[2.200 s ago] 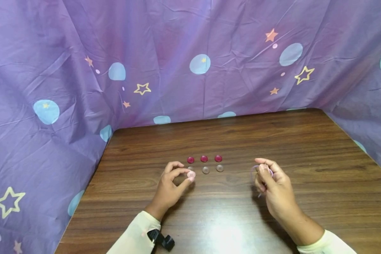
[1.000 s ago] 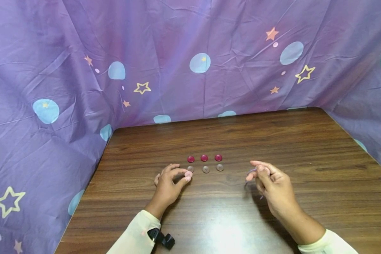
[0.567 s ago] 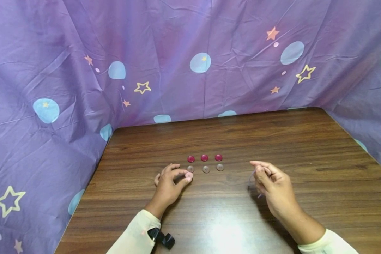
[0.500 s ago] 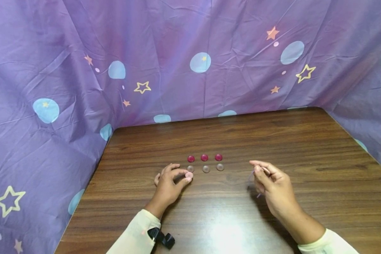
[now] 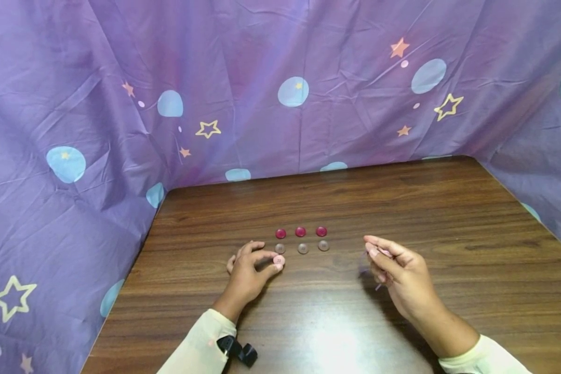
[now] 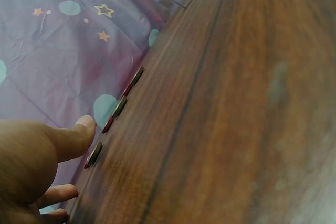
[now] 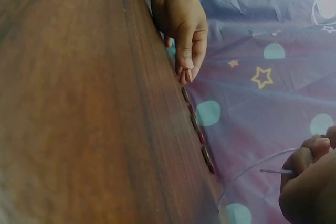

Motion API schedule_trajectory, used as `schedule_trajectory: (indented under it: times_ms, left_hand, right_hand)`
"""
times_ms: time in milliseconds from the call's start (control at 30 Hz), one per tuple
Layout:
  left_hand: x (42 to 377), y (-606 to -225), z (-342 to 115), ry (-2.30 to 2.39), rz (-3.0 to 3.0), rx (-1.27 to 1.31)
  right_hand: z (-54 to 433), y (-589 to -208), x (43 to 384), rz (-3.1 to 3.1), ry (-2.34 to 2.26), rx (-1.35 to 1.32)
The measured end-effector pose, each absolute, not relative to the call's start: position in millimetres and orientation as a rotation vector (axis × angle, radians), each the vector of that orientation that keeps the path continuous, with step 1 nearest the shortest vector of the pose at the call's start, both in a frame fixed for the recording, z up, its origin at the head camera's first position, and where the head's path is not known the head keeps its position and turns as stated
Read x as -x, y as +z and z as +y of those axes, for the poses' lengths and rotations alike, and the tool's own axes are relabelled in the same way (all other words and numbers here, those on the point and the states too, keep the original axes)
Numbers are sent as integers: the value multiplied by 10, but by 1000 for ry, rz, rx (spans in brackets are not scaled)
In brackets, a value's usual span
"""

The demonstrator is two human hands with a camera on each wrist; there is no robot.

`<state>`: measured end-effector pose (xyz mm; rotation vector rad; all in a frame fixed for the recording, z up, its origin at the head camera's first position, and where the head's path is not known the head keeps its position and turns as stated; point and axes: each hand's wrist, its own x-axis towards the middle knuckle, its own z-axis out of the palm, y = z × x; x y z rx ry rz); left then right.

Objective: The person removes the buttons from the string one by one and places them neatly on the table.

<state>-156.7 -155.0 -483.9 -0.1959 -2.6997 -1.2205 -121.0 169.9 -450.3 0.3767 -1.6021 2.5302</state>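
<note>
My left hand pinches a pale pink button between thumb and forefinger, just in front of the grey-brown row. To the right, my right hand pinches a thin light purple cord; most of it is hidden by the fingers, and in the right wrist view one strand loops down and a short end sticks out. Between the hands lie two rows of buttons: three dark red ones, such as the middle red button, behind three grey-brown ones, such as the middle brown button.
A dark wood-grain table carries everything. Purple fabric with stars and blue spots hangs along its back and both sides. A black strap mount sits on the left sleeve's cuff.
My left hand has shifted slightly left with the pink button, uncovering the left brown button. My right hand has edged left, its thumb now further forward, and the cord's loop has changed shape.
</note>
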Motion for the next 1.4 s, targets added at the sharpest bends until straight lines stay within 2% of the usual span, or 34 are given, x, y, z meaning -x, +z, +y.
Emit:
schedule_trajectory:
  times_ms: [800,1400]
  left_hand:
    - [1562,-4827,-1560,-1204,-2737,206]
    - [1566,-4837,-1559,-1180,-2770,194]
  right_hand:
    - [1710,-4481,1198,-1753,2492,-193]
    - [1720,-4429,1209,-1820,2476,-197]
